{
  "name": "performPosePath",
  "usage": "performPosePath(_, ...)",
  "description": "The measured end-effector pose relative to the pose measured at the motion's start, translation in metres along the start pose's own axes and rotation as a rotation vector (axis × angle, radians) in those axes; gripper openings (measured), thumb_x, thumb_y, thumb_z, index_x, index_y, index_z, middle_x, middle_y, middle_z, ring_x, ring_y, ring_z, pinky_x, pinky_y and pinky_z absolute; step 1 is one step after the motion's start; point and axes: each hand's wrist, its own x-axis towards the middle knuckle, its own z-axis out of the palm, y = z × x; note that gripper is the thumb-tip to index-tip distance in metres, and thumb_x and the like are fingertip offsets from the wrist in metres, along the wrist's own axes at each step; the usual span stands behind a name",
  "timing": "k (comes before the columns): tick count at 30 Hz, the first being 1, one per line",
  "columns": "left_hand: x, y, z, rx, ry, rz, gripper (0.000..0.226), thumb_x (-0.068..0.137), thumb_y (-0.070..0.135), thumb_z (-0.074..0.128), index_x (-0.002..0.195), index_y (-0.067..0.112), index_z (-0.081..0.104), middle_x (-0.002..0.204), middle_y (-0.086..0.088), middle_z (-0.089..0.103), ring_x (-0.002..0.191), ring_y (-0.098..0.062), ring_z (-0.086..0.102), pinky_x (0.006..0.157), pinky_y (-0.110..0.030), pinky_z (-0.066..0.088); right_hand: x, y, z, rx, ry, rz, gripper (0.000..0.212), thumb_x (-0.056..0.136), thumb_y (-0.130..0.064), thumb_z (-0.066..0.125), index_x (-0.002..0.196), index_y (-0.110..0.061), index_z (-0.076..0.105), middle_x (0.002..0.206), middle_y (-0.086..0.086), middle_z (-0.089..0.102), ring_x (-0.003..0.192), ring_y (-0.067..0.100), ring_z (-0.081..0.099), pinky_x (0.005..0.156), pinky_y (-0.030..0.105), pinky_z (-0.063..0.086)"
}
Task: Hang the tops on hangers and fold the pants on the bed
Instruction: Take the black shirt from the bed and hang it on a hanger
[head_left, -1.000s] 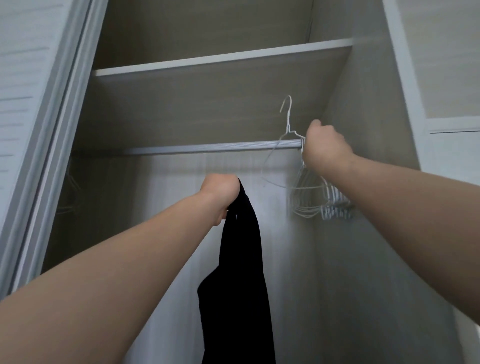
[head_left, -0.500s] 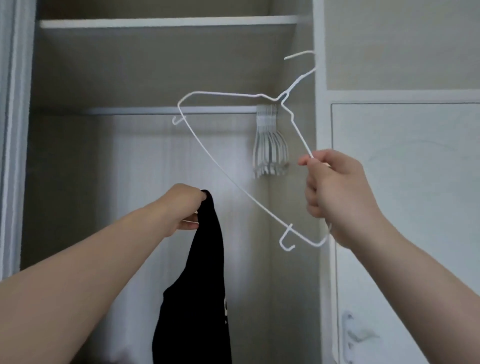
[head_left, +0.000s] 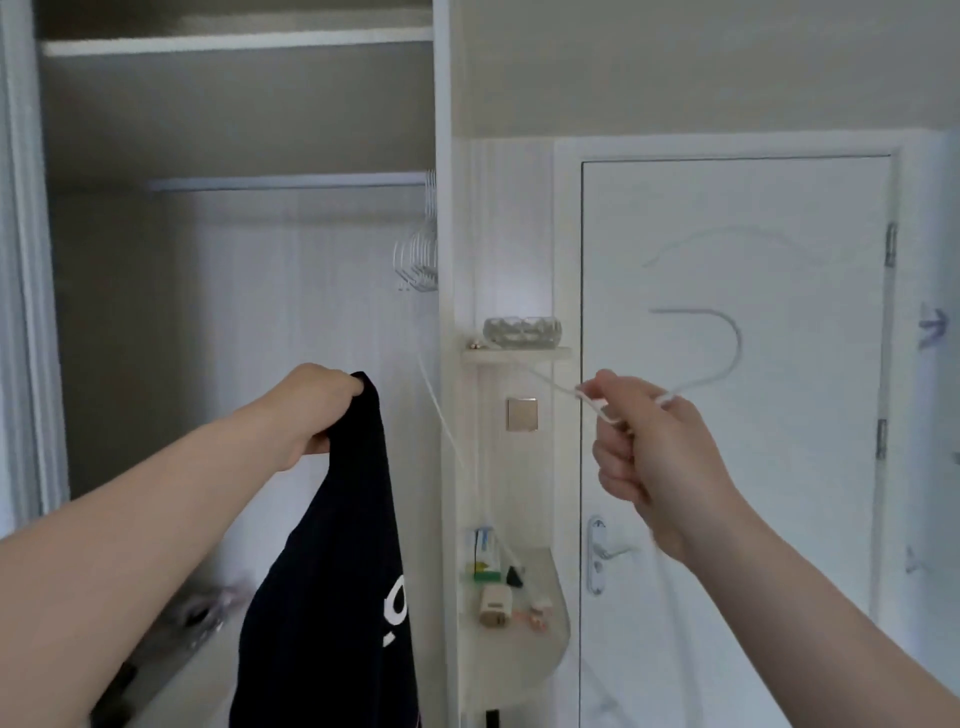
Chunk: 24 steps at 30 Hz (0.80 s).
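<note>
Head camera looks at an open wardrobe (head_left: 234, 312) on the left and a white door (head_left: 727, 493) on the right. The left hand (head_left: 311, 410) is closed tight around the top edge of a black top (head_left: 337, 571). The top hangs straight down from that hand, in front of the wardrobe, and it has some white print low on it. The right hand (head_left: 654, 452) is held up in front of the door. Its fingers are curled around a white wire hanger (head_left: 739, 343). The hanger's hook sticks up above the hand, and the rest of the hanger looks blurry. The two hands are apart, and the hanger is not touching the top. Inside the wardrobe, a bunch of white hangers (head_left: 418, 254) hangs at the right end of the rail (head_left: 285, 183). Between the wardrobe and the door, a glass bowl (head_left: 522, 331) sits on a small shelf (head_left: 514, 354). Lower down, a round shelf (head_left: 550, 654) holds some little things that are too small to tell.
</note>
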Motion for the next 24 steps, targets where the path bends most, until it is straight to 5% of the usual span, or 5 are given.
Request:
performPosePath(8,-0.102,-0.069,0.053,-0.061,-0.114,-0.274,0.017,0.102,0.009,0.050,0.096,0.000,0.063,0.077,-0.015,0.076,0.080,-0.027,0.073,0.066,-0.035,0.058,-0.144,0.025,-0.110,-0.036,-0.044,0.123,0.026,0.099,-0.020,0.054,0.096,-0.011,0.078,0.053,-0.004,0.022,0.043,0.013,0.016,0.048,0.015,0.018)
performPosePath(14,-0.168,-0.129,0.107,-0.083,-0.232,-0.456,0.013,0.102,0.009,0.048,0.103,0.004,0.059,0.091,-0.013,0.069,0.075,-0.024,0.069,0.053,-0.033,0.056,-0.263,0.044,-0.172,-0.118,0.051,0.267,0.026,0.099,-0.019,0.053,0.099,-0.011,0.078,0.052,-0.005,0.023,0.042,0.012,0.017,0.048,0.014,0.021)
performPosePath(17,-0.197,-0.153,0.137,0.217,-0.301,-0.366,0.012,0.096,0.009,0.058,0.099,-0.001,0.062,0.093,-0.016,0.067,0.084,-0.029,0.068,0.066,-0.036,0.059,-0.304,0.055,-0.190,-0.200,0.064,0.327,0.026,0.100,-0.017,0.053,0.099,-0.015,0.079,0.050,-0.004,0.025,0.042,0.013,0.020,0.047,0.015,0.022)
performPosePath(21,-0.237,-0.177,0.164,0.765,-0.511,-0.129,0.036,0.094,0.013,0.059,0.061,0.009,0.044,0.058,-0.006,0.041,0.052,-0.023,0.043,0.049,-0.027,0.035,-0.344,0.066,-0.207,-0.319,0.092,0.394,0.026,0.102,-0.020,0.053,0.099,-0.022,0.079,0.048,-0.007,0.027,0.042,0.013,0.023,0.044,0.016,0.023)
performPosePath(24,-0.260,-0.189,0.175,0.853,-0.622,-0.113,0.024,0.096,0.023,0.064,0.074,0.017,0.057,0.066,0.002,0.054,0.054,-0.011,0.051,0.044,-0.019,0.038,-0.367,0.070,-0.217,-0.359,0.102,0.438,0.025,0.101,-0.023,0.054,0.098,-0.024,0.079,0.046,-0.006,0.029,0.041,0.013,0.024,0.043,0.016,0.024)
